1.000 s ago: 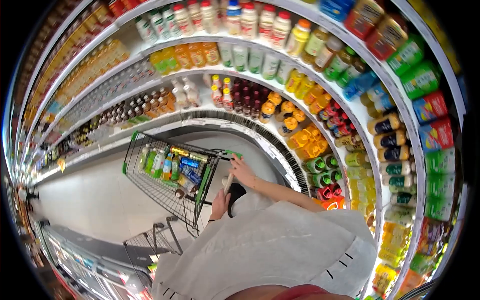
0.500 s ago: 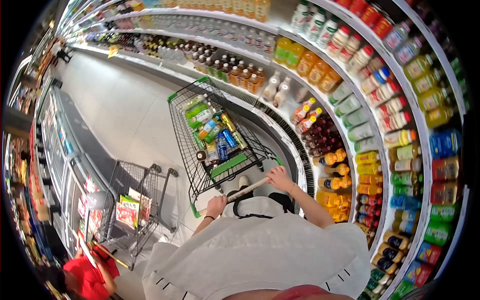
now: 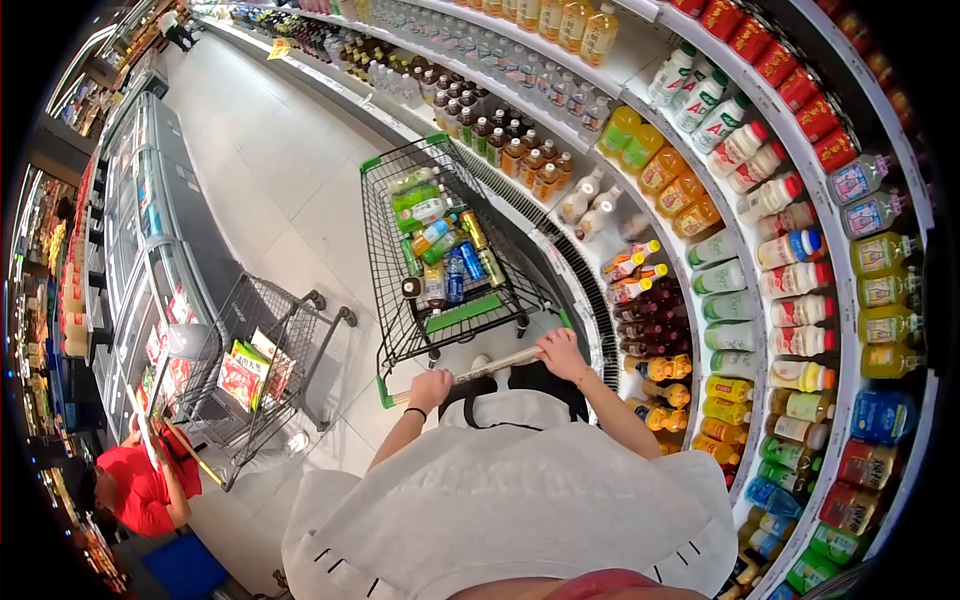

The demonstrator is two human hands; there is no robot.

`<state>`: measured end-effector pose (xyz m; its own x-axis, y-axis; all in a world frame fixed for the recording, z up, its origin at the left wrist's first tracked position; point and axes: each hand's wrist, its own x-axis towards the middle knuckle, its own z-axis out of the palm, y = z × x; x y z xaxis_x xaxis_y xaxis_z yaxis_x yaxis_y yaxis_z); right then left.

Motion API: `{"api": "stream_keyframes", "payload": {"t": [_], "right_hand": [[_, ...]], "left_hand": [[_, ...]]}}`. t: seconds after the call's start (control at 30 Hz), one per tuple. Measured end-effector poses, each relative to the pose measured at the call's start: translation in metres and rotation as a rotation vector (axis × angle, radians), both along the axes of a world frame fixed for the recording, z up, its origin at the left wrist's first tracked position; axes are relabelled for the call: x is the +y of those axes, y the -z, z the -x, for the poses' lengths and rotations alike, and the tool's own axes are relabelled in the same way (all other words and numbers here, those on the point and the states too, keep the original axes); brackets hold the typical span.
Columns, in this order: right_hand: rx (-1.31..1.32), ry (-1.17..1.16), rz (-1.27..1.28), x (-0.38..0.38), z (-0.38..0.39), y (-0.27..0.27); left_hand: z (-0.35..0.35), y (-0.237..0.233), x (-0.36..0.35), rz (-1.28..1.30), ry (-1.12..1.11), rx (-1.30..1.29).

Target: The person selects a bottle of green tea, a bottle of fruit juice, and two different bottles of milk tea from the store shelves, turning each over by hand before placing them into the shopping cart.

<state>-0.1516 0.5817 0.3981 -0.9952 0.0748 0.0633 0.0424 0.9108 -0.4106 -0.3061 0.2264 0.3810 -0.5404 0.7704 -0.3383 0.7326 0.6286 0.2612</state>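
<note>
My left hand (image 3: 430,390) is closed round the left part of the cart handle (image 3: 497,365), a dark band on its wrist. Near the handle's right end, my right hand (image 3: 562,354) also has its fingers wrapped round it. The handle belongs to a black wire shopping cart (image 3: 395,300) with green corners, just ahead of my body. Inside the cart lie green packages (image 3: 415,205), a blue can (image 3: 471,262), a dark-capped bottle (image 3: 411,287) and several other drinks.
Curved shelves (image 3: 765,330) of bottles run along the right and ahead. To the left stand a second cart (image 3: 300,335) and a person in red (image 3: 135,490) beside glass-topped freezers (image 3: 185,220). A tiled aisle (image 3: 270,160) stretches ahead, with another person (image 3: 176,30) far off.
The view has turned, and the shelf bottles appear lower and further right. My cart points more directly up the aisle. Both hands have kept hold of the handle.
</note>
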Motion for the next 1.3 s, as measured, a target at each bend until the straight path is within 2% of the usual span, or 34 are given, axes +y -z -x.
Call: {"api": "stream_keyframes", "payload": {"t": [0.07,0.2,0.33,0.4,0.43,0.47,0.53,0.57,0.6,0.63,0.67,0.73,0.77,0.83,0.87,0.9,0.93,1.0,1.03,1.07,1.13,1.17,1.3], "right_hand": [[-0.025,-0.012,0.021,0.009,0.007,-0.001],[-0.011,-0.018,0.006,0.025,0.013,-0.003],[-0.052,0.064,-0.013,0.026,0.012,-0.008],[-0.076,0.024,0.067,0.031,0.017,0.0],[-0.079,0.05,0.15,0.031,0.017,0.0],[-0.071,0.141,0.147,0.027,0.02,-0.001],[0.193,0.3,0.174,0.01,0.011,0.002],[0.195,0.395,0.163,0.0,0.007,-0.008],[0.214,0.527,0.277,-0.008,0.002,-0.029],[0.243,0.649,0.392,-0.015,-0.008,-0.041],[0.257,0.723,0.378,-0.02,-0.023,-0.043],[0.28,0.923,0.575,-0.034,-0.048,-0.046],[0.298,1.013,0.617,-0.041,-0.063,-0.043],[0.287,1.165,0.639,-0.054,-0.098,-0.03],[0.252,1.261,0.673,-0.063,-0.116,-0.022],[0.307,1.271,0.474,-0.07,-0.137,-0.012],[0.313,1.3,0.474,-0.072,-0.153,-0.031],[0.213,1.677,1.084,-0.078,-0.173,-0.065],[0.36,1.724,0.967,-0.084,-0.181,-0.047],[0.377,1.733,0.969,-0.088,-0.19,-0.027],[0.366,1.794,0.604,-0.094,-0.202,-0.002],[0.527,1.772,0.356,-0.093,-0.204,0.015],[0.371,1.908,0.392,-0.082,-0.208,-0.007]], "left_hand": [[0.003,-0.003,0.011,0.072,-0.072,-0.038],[0.005,-0.006,0.023,0.043,-0.047,-0.005],[0.017,0.02,0.023,0.03,0.004,-0.112],[0.029,-0.009,0.049,0.164,0.003,-0.146],[0.038,-0.029,0.066,0.227,0.22,-0.12],[0.046,0.004,0.066,0.16,0.279,-0.102],[0.055,-0.045,0.128,0.228,0.513,-0.226],[0.06,-0.063,0.156,0.236,0.609,-0.224],[0.061,-0.077,0.182,0.212,0.693,-0.237],[0.056,-0.083,0.206,0.189,0.769,-0.253],[0.055,-0.078,0.229,0.193,0.845,-0.25],[0.058,-0.064,0.27,0.021,1.076,-0.397],[0.052,-0.067,0.289,0.035,1.133,-0.395],[0.032,-0.07,0.327,0.035,1.238,-0.14],[0.023,-0.058,0.347,0.141,1.369,0.07],[0.009,-0.051,0.365,0.09,1.399,0.017],[-0.006,-0.052,0.38,0.042,1.423,-0.036],[-0.041,-0.059,0.402,0.045,1.444,-0.045],[-0.061,-0.065,0.416,0.033,1.438,-0.057],[-0.079,-0.065,0.426,0.034,1.453,-0.048],[-0.112,-0.055,0.439,-0.054,1.377,-0.209],[-0.126,-0.053,0.446,-0.054,1.382,-0.203],[-0.178,-0.068,0.462,-0.147,1.342,-0.228]]}}
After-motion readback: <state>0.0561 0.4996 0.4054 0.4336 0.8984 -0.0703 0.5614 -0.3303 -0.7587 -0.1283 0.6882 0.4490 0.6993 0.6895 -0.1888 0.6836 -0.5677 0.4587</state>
